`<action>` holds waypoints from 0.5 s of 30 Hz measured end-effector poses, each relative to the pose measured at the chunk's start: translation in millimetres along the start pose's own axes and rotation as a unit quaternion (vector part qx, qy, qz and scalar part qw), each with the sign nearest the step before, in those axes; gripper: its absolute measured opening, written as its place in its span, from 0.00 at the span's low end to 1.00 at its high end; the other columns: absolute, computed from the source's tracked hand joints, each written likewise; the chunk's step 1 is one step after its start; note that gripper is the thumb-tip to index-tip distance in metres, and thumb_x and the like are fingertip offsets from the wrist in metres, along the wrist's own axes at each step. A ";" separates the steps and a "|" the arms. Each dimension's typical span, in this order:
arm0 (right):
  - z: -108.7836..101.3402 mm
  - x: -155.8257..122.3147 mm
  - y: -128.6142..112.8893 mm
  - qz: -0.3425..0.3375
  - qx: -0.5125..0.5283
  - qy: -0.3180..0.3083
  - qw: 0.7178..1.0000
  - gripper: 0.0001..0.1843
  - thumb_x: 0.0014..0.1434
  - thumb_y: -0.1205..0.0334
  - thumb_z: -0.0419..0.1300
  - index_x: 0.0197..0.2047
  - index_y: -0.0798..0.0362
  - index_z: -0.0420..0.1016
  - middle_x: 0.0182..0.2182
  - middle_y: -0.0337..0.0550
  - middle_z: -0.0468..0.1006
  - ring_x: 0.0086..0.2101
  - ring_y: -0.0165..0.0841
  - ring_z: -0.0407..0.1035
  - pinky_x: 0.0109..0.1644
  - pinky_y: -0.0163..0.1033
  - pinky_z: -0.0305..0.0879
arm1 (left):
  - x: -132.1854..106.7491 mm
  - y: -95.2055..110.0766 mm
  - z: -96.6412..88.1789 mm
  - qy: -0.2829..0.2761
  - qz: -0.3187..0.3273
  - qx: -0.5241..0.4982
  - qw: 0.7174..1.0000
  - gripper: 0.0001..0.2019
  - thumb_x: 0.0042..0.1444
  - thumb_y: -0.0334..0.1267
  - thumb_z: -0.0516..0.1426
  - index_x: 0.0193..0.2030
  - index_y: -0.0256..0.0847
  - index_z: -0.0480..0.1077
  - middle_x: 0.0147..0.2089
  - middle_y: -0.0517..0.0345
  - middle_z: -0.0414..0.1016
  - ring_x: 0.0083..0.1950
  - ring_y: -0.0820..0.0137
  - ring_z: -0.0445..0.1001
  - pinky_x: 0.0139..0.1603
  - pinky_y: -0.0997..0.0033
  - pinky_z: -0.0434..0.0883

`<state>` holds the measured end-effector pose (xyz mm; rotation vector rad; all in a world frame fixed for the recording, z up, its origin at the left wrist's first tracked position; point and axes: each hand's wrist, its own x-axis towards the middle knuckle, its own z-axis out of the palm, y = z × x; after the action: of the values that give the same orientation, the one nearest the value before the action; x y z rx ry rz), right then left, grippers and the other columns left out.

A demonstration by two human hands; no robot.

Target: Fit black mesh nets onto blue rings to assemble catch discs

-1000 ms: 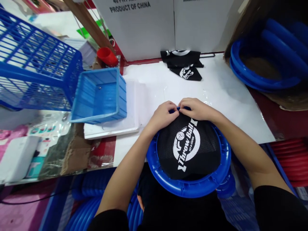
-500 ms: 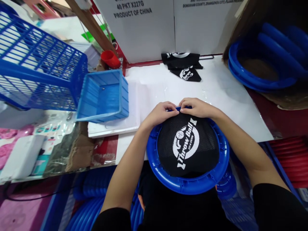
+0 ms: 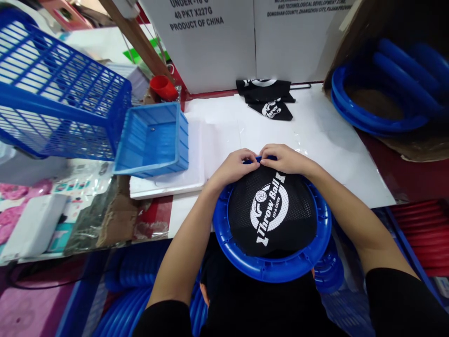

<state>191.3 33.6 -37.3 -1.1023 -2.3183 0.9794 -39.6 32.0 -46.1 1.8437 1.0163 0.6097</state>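
A blue plastic ring [image 3: 270, 267] rests against the table's front edge and my lap. Stretched over it is a black mesh net [image 3: 271, 213] printed "Throw Ball" in white. My left hand [image 3: 233, 166] and my right hand [image 3: 284, 158] sit side by side at the ring's far rim. Both have their fingers curled and pinch the net's edge against the rim. More folded black nets [image 3: 268, 98] lie at the back of the table.
A light blue tray [image 3: 152, 140] and a dark blue wire basket [image 3: 59, 103] stand to the left. White cartons [image 3: 245, 37] line the back, with a red cup [image 3: 163, 87] beside them. Stacked blue rings [image 3: 379, 117] fill a box at right; more rings [image 3: 119, 309] lie below.
My hands stay pinched at the far rim; the view has shifted slightly and the ring sits a little nearer the table edge.
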 end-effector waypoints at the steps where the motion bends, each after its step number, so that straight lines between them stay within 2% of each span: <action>1: -0.2 -0.3 -0.1 0.000 0.002 0.000 1.000 0.09 0.67 0.56 0.59 0.35 0.49 0.74 0.44 0.48 0.81 0.47 0.40 0.75 0.59 0.51 0.70 | 0.0 0.1 -0.5 -0.004 -0.001 -0.001 1.000 0.07 0.58 0.42 0.62 0.33 0.42 0.77 0.48 0.51 0.83 0.52 0.61 0.78 0.59 0.55 0.73; 8: -9.0 -2.3 1.9 -0.007 0.037 -0.035 0.999 0.11 0.66 0.53 0.60 0.36 0.49 0.77 0.49 0.48 0.82 0.50 0.41 0.77 0.61 0.50 0.71 | 0.4 1.1 -4.4 -0.024 -0.002 -0.019 1.000 0.08 0.57 0.44 0.64 0.33 0.43 0.79 0.51 0.51 0.83 0.54 0.60 0.79 0.64 0.52 0.73; 15: -8.5 -2.8 1.8 -0.001 0.016 -0.019 1.000 0.10 0.65 0.55 0.61 0.35 0.49 0.77 0.48 0.47 0.85 0.49 0.41 0.78 0.59 0.49 0.71 | 0.4 1.2 -1.0 -0.015 0.001 -0.002 1.000 0.08 0.60 0.43 0.62 0.34 0.42 0.78 0.51 0.50 0.82 0.54 0.60 0.78 0.63 0.53 0.73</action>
<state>199.0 35.8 -32.9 -1.0782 -2.3251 1.0422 -39.7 32.5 -44.5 1.8459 0.9920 0.5835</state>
